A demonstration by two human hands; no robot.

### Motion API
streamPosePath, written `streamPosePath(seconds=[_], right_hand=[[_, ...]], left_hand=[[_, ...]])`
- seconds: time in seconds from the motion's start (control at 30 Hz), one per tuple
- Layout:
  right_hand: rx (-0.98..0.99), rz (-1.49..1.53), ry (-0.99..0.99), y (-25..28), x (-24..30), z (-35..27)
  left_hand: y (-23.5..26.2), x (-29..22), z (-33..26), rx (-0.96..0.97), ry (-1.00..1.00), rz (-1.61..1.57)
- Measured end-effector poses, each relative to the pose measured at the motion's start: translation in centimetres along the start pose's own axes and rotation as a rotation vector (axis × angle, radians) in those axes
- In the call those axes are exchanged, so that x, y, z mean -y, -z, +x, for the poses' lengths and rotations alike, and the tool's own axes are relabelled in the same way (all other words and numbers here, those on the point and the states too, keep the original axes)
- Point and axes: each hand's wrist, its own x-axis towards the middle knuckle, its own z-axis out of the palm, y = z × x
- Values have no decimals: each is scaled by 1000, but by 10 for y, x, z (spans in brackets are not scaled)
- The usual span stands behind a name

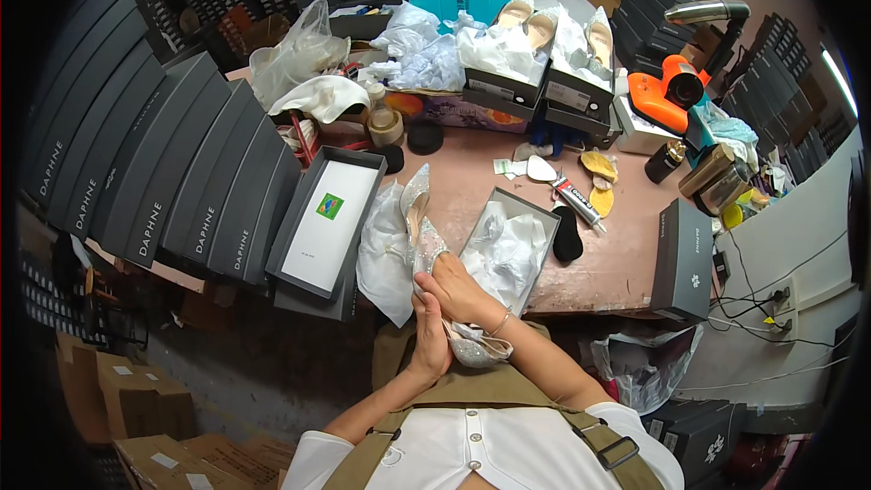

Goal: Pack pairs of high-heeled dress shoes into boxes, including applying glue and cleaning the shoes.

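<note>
A silver glittery pointed shoe point(479, 347) is held between my two hands over the table's near edge, its strapped heel toward my lap. My right hand point(458, 290) lies across its middle with the fingers closed round it. My left hand point(430, 345) is pressed against its left side, thumb up by the right fingers. The hands hide much of this shoe. Just beyond them, a second glittery shoe point(415, 192) lies by a sheet of white tissue paper point(382, 259). Right of the hands stands an open grey shoebox point(513, 240) with crumpled white tissue inside.
Stacked grey shoeboxes point(204, 209) fill the left side, beside a box lid point(331, 236). Toward the right lie a glue tube point(577, 200), a black pad point(567, 234) and yellow sponge pieces point(599, 168). An orange heat blower point(655, 102) and boxed shoes point(517, 54) stand behind.
</note>
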Motion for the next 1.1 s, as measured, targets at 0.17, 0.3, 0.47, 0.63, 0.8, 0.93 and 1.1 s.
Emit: streamPosePath(seconds=[0.17,0.3,0.47,0.63,0.8,0.93,1.1], right_hand=[[-97,14,-46,16,28,-24],[153,-99,-113,-2,42,-43],[270,-12,-214,-19,49,-44],[214,107,-12,7,56,-45],[324,200,-232,55,49,-82],[90,-31,-117,22,40,-66],[-28,-101,-224,-26,30,-48]], left_hand=[[-2,-52,16,64,138,-136],[32,-41,45,36,248,123],[42,-33,32,-117,230,55],[20,-47,10,-52,105,254],[32,-44,17,-8,131,108],[24,-35,19,-4,183,89],[33,-31,17,-9,171,174]])
